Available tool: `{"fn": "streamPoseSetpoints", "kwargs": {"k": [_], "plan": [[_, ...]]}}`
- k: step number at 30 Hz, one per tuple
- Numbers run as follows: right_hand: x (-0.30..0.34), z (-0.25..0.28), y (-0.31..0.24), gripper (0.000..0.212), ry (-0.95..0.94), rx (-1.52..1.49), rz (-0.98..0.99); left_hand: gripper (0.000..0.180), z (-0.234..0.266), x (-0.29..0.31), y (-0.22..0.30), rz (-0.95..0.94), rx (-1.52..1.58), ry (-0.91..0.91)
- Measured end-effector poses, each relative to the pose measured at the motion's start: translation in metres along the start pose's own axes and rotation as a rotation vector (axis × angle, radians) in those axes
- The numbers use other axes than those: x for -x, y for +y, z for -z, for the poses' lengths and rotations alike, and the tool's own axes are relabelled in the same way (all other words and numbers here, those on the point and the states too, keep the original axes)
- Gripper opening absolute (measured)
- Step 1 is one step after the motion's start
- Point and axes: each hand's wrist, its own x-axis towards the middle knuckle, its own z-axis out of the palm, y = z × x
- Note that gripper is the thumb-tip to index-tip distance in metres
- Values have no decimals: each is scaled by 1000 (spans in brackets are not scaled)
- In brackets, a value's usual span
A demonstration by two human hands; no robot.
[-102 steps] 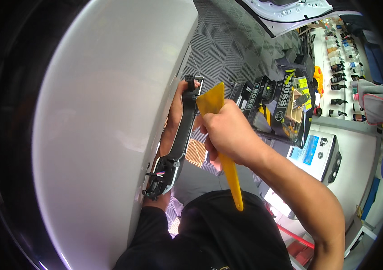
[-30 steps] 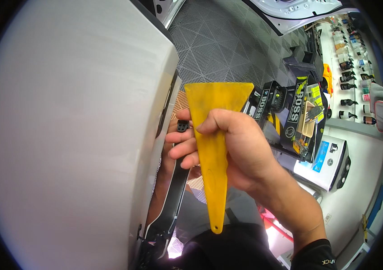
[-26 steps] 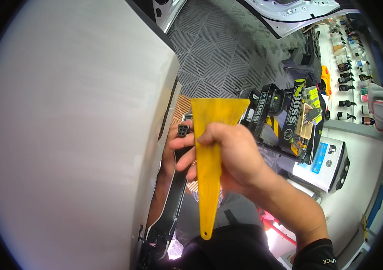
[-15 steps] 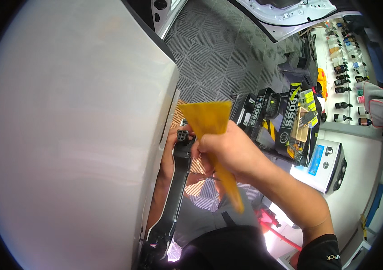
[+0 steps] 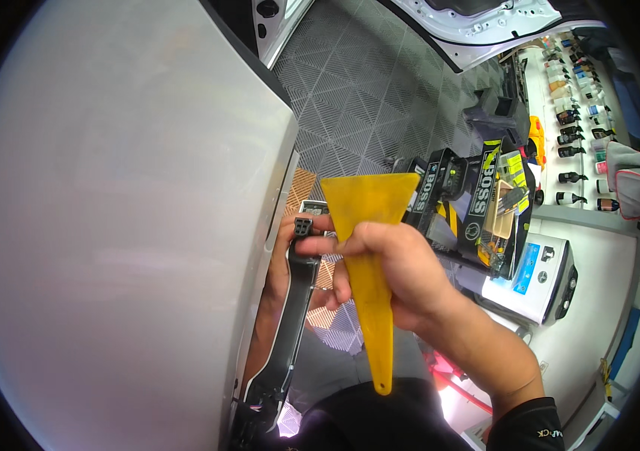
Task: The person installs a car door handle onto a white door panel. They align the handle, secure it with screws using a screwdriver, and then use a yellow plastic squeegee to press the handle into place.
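The panel (image 5: 140, 225) fills the left; its right edge runs down just beside the black trim (image 5: 299, 301), and the left forearm shows in the narrow gap between them. Between the panel's upper right corner and the cart (image 5: 472, 248) lies a broad stretch of grey floor (image 5: 354, 98); a smaller patch shows between the trim and the scraper (image 5: 371, 248).

The right hand (image 5: 399, 259) is closed around the scraper's middle, blade up and handle down, with one finger stretched left to the connector (image 5: 303, 226) at the trim's upper end. The left hand (image 5: 281, 244) is curled behind that end; how tightly it closes is hidden. The scraper's right corner overlaps the cart in view, so their spacing cannot be told.

Near the cart's right side, a tan tray (image 5: 502, 225) holds a dark tool (image 5: 513, 198); left of it sit a striped yellow-black piece (image 5: 451, 213) and a brush (image 5: 452, 177). Along the wall, rows of bottles (image 5: 569, 178), many dark, stand on a white shelf (image 5: 549, 169). A white machine (image 5: 541, 289) stands near the cart's lower edge.
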Motion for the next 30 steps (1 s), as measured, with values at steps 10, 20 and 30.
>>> {"fn": "streamPoseSetpoints", "kwargs": {"k": [10,20,30], "plan": [[-18,-12,2,46,82,-186,-50,100,-4,-3,-2,-28,-3,17],[-14,-29,6,57,179,-86,-9,100,-6,-2,0,-47,-13,31],[-9,-26,6,56,138,-62,38,101,-9,0,1,-63,-28,37]]}}
